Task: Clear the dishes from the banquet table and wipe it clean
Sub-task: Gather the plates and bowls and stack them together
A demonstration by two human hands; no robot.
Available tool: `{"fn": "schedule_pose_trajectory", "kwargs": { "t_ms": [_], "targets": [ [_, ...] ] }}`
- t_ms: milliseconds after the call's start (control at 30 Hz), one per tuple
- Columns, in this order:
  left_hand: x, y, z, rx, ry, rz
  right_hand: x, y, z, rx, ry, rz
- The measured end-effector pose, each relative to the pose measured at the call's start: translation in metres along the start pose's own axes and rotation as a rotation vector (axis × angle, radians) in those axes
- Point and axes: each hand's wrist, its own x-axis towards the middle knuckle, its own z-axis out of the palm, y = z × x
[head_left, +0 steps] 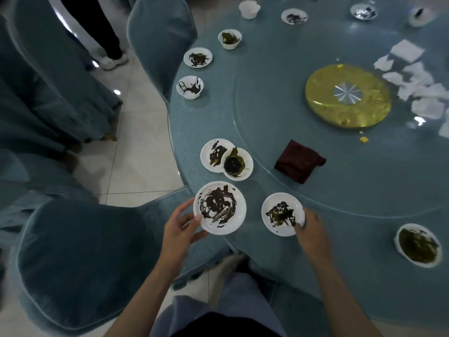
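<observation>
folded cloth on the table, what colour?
Dark maroon; the folded cloth shows best in the head view.

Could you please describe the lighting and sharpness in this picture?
Head view: dim overall; the wide lens bows the table; glare spots on the floor tiles and glass turntable; the far bowl is soft; the left hand gripping the left plate and right hand pinching the right plate look sharp.

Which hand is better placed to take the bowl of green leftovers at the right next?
Likely the right hand: it is nearer the bowl, though it grips a small plate. The left hand holds a smeared plate, farther away.
</observation>
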Motion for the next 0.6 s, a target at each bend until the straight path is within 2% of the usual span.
{"fn": "schedule_pose_trajectory", "kwargs": {
  "t_ms": [400,600],
  "targets": [
    [0.025,0.000,-0.007,0.009,0.011,-0.015,0.010,-0.003,0.010,0.347,0.052,0.056],
    [0.035,0.005,-0.021,-0.028,-0.021,-0.025,-0.022,-0.051,-0.007,0.706,0.010,0.025]
  ]
}}
